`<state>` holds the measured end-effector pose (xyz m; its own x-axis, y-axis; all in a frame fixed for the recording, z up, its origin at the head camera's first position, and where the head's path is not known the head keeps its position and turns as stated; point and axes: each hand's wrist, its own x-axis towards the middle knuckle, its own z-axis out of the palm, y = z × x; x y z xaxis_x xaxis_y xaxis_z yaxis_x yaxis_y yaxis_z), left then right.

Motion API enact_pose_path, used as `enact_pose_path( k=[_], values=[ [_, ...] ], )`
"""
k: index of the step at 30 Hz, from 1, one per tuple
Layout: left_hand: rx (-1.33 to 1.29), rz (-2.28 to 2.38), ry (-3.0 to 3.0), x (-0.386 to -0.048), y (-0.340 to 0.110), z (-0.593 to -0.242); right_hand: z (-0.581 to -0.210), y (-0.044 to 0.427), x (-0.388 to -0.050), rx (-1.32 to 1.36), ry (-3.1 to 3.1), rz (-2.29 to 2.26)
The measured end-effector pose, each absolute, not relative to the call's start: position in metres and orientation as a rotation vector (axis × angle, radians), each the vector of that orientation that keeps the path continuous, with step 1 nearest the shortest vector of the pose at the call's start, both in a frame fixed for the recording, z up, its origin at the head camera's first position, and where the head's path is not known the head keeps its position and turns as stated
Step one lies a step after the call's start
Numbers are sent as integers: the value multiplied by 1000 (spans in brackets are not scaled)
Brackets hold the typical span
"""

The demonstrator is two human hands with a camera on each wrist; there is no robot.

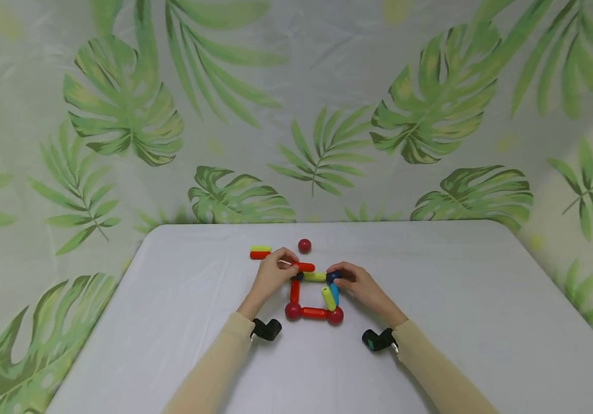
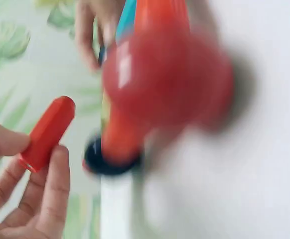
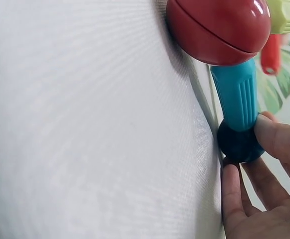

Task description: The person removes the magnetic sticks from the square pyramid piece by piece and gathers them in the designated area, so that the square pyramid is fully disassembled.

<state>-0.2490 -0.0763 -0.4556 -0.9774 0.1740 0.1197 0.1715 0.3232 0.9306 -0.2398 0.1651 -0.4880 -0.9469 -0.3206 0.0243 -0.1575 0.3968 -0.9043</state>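
My left hand (image 1: 270, 275) pinches a red rod (image 2: 49, 132) between thumb and fingers, above the back left corner of a square frame of rods and balls. My right hand (image 1: 359, 286) grips the dark blue ball (image 3: 239, 142) at the back right corner, where a blue rod (image 3: 237, 94) joins it. Another dark blue ball (image 2: 112, 158) forms the back left corner, and a yellow-green rod (image 1: 314, 277) lies between the two. In front, red balls (image 1: 293, 311) mark both corners with a red rod (image 1: 314, 313) between them. A second yellow-green rod (image 1: 329, 299) rises from the front right ball.
Behind the frame lies a loose red ball (image 1: 304, 246). To the back left, a yellow-green rod (image 1: 260, 249) and a red rod (image 1: 259, 256) lie side by side. The white table (image 1: 431, 264) ends at a leaf-patterned cloth (image 1: 322, 155).
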Motion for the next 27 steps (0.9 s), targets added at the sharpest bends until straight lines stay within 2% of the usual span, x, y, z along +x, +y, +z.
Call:
enact_pose_path(
  k=[6, 9, 23, 27],
  values=[
    [-91, 1856, 2590, -262, -125, -465, -488, 165, -239, -388, 2491, -1581],
    [-195, 1799, 2636, -270, -141, -473, -487, 165, -238, -376, 2494, -1582],
    [-179, 1611, 2797, -289, -154, -476, -487, 162, -238, -380, 2486, -1608],
    [-14, 1738, 2796, -278, -145, -470, -488, 164, -240, -368, 2488, -1600]
  ],
)
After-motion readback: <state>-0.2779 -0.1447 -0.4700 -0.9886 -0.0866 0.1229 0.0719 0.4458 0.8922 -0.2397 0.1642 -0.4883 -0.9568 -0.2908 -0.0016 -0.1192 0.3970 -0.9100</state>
